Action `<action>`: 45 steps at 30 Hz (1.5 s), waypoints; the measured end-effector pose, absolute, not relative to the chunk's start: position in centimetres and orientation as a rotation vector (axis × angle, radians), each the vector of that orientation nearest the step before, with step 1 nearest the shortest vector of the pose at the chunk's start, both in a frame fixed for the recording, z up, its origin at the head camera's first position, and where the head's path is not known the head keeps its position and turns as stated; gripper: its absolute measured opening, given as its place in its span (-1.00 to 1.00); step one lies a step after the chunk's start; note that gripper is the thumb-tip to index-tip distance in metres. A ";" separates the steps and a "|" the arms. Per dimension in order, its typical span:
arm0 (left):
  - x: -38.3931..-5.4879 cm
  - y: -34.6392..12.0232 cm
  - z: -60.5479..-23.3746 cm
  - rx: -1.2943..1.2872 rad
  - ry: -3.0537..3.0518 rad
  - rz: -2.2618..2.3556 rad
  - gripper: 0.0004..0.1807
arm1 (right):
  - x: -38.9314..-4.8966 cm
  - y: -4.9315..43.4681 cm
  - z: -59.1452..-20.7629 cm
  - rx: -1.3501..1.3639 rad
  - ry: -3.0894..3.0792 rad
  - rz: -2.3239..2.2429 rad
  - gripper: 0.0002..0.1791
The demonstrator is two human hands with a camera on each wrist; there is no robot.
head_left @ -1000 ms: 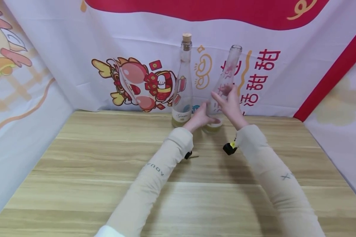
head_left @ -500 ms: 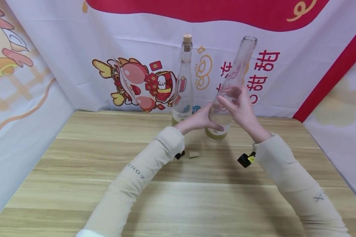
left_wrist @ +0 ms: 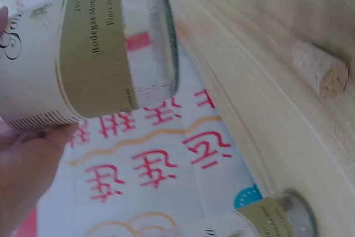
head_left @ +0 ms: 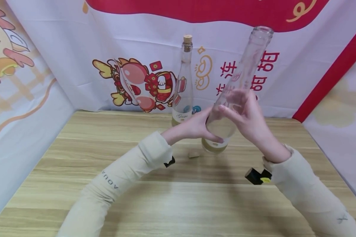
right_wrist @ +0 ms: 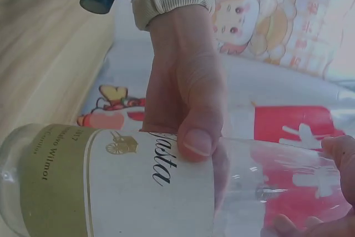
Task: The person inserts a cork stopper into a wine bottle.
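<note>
Both hands hold an uncorked clear glass wine bottle (head_left: 252, 62), its neck leaning to the right. My left hand (head_left: 192, 126) grips the lower body, thumb across the label; in the right wrist view that thumb lies on the white label (right_wrist: 127, 187). Higher up, my right hand (head_left: 252, 118) wraps the bottle where it narrows. The left wrist view shows the bottle's base (left_wrist: 158, 43) raised off the wood. A loose cork (head_left: 193, 154) lies on the table just left of the base.
A second clear bottle (head_left: 182, 92), with a cork (head_left: 188, 39) in its mouth, stands upright at the back of the wooden table (head_left: 178, 207). Behind it hangs a printed white and red cloth (head_left: 136, 29). A black wrist camera (head_left: 255, 176) hangs under the right sleeve.
Both hands have brought the bottle up and nearer to me, its neck moving right. The loose cork has come into fuller view beside the left arm; the second bottle stays put.
</note>
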State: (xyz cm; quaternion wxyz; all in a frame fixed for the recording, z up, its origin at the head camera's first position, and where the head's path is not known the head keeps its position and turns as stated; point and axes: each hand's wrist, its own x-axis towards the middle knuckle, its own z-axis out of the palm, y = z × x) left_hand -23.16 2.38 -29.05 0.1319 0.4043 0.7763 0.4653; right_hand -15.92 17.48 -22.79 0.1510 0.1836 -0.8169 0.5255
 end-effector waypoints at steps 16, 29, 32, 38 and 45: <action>-16.3 -1.1 -28.0 1.069 2.404 1.290 -0.02 | -12.1 15.5 -23.5 0.866 -2.188 1.610 -0.48; -13.2 -3.1 -29.8 0.993 2.401 1.361 -0.08 | -9.8 13.8 -25.4 0.876 -2.247 1.636 -0.46; -12.7 -3.5 -30.6 0.973 2.400 1.378 -0.09 | -9.5 13.5 -26.3 0.867 -2.259 1.655 -0.47; -12.0 -4.2 -32.1 0.913 2.413 1.382 -0.06 | -9.2 12.7 -27.7 0.846 -2.296 1.681 -0.43; -11.6 -4.7 -33.4 0.907 2.422 1.402 -0.02 | -9.2 12.2 -29.1 0.845 -2.299 1.685 -0.40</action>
